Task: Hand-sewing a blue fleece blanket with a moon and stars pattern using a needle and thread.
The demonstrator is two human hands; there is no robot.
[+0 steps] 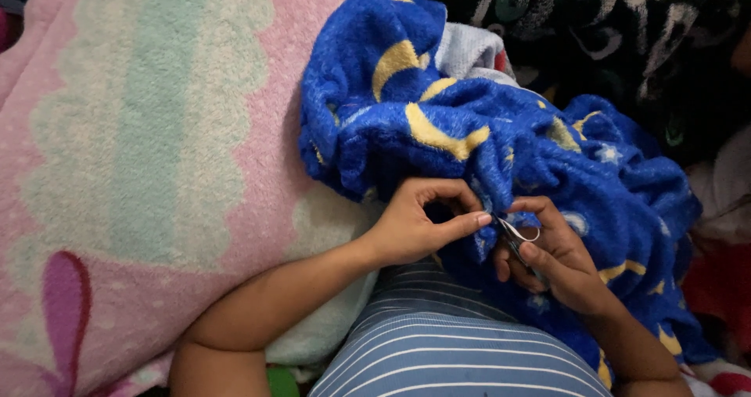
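A fluffy blue blanket with yellow moons and pale stars lies bunched across my lap. My left hand pinches a fold of its edge between thumb and fingers. My right hand grips small metal thread snips, their blades pointing at the pinched edge just beside my left fingertips. The two hands nearly touch. The blanket's lower part drapes over my right forearm and hides the rest of the edge.
A large pink blanket with pale green and cream patches fills the left side. My blue-and-white striped garment is at the bottom centre. Dark patterned fabric lies at the top right, red cloth at the right edge.
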